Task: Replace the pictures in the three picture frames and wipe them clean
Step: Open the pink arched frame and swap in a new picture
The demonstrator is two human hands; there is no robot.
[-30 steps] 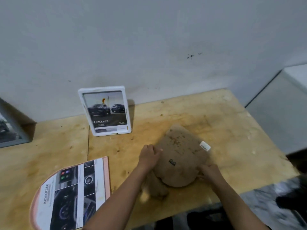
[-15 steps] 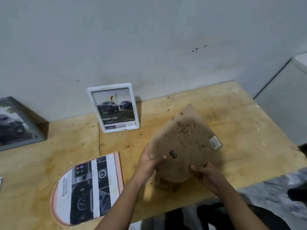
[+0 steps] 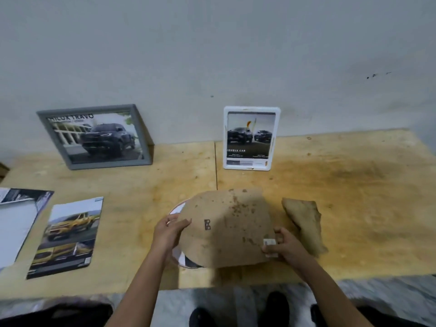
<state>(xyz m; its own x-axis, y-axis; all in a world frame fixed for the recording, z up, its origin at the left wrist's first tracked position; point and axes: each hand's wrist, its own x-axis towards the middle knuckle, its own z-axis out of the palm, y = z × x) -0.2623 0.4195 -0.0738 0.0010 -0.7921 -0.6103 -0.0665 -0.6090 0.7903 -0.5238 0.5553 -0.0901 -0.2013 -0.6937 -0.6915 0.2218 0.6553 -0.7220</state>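
Near the table's (image 3: 354, 185) front edge, centre: brown backing board (image 3: 226, 227), rounded end leftward, long axis along that edge, lying over arched picture (image 3: 177, 209) whose rim peeks out left; left hand (image 3: 171, 231) grips board's left edge, thumb on top; right hand (image 3: 286, 246) pinches near-right corner; cloth (image 3: 304, 223) just beside, rightward.

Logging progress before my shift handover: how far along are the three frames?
Looks done: the grey frame and the white frame stand against the wall with car pictures in. In hand: the left hand and right hand hold the brown backing board over the third, arched piece. Left: closing it and wiping; the cloth lies beside it. Whether any frame is wiped, I cannot tell.
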